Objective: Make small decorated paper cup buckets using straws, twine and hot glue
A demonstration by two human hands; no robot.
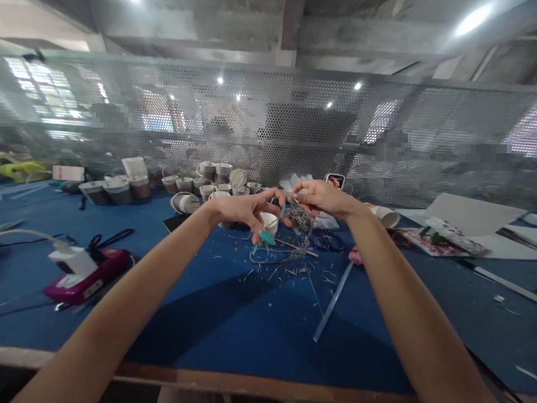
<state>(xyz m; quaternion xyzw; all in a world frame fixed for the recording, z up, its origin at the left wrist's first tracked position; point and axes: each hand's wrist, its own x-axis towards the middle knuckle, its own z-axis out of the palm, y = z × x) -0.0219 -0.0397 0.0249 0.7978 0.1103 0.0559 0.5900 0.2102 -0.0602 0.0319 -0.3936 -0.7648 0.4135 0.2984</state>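
Note:
Both my arms reach out over a blue table [235,313]. My left hand [247,208] and my right hand [321,197] meet above the table's middle, fingers pinched together on a small tangled bundle of grey wire or twine [300,219]. Loose strands of it hang down to the tabletop. A small teal object [267,238] shows under my left fingers; I cannot make out what it is. Just behind my left hand stands a white paper cup [269,221].
Several paper cups [210,182] stand and lie at the back. A magenta device with a white plug block [86,271] is at left. A clear glue stick [333,302], wire scraps, a phone [334,180] and white card sheets [470,215] lie right. Perforated metal mesh [293,123] closes the far side.

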